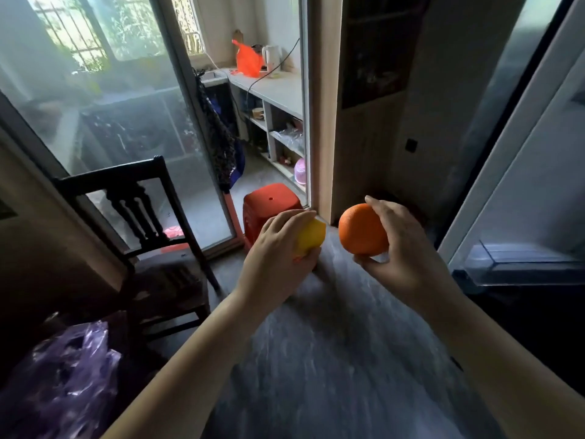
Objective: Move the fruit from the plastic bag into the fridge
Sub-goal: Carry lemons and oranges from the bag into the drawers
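While gripped: orange (361,231), yellow fruit (311,236)

The left hand (278,248) hides most of the yellow fruit (311,237); the floor (332,359) is motion-blurred.

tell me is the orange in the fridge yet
Out. The right hand holds the orange in the air, left of the open fridge door.

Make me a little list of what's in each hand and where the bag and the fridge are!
left hand: holds a yellow fruit, partly hidden by the fingers
right hand: holds an orange
plastic bag: purple, lower left, beside the dark chair
fridge door: open, at the right edge
door shelf: clear, nothing seen in it
fruit in fridge: not yet
red stool: on the floor behind the hands
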The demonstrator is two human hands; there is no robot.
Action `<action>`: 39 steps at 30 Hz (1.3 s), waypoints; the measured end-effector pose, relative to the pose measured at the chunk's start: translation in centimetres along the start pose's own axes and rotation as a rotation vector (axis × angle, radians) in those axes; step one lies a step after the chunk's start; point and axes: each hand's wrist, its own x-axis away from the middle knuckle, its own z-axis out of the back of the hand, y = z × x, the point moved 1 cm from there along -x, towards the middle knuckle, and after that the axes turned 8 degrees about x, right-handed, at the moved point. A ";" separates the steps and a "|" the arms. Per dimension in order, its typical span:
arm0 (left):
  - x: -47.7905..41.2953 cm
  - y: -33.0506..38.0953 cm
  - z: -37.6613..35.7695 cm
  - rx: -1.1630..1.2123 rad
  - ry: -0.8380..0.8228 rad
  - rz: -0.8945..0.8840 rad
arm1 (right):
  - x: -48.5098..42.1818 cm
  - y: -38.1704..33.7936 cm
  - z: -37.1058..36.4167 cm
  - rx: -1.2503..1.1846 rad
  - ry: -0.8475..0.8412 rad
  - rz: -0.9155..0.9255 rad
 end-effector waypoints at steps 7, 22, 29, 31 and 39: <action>-1.4 9.6 -7.0 0.086 -0.073 -0.100 | 5.8 7.2 9.6 0.090 0.043 -0.143; -2.7 26.3 -21.7 0.187 -0.208 -0.267 | 17.7 21.4 23.1 0.188 0.154 -0.407; -4.4 30.1 -27.5 0.198 -0.357 -0.299 | 20.4 26.2 25.7 0.190 0.193 -0.506; -5.4 31.1 -29.4 0.224 -0.394 -0.314 | 20.9 27.9 26.2 0.194 0.205 -0.532; -11.3 36.1 -39.4 0.338 -0.507 -0.423 | 22.0 37.1 29.9 0.262 0.247 -0.624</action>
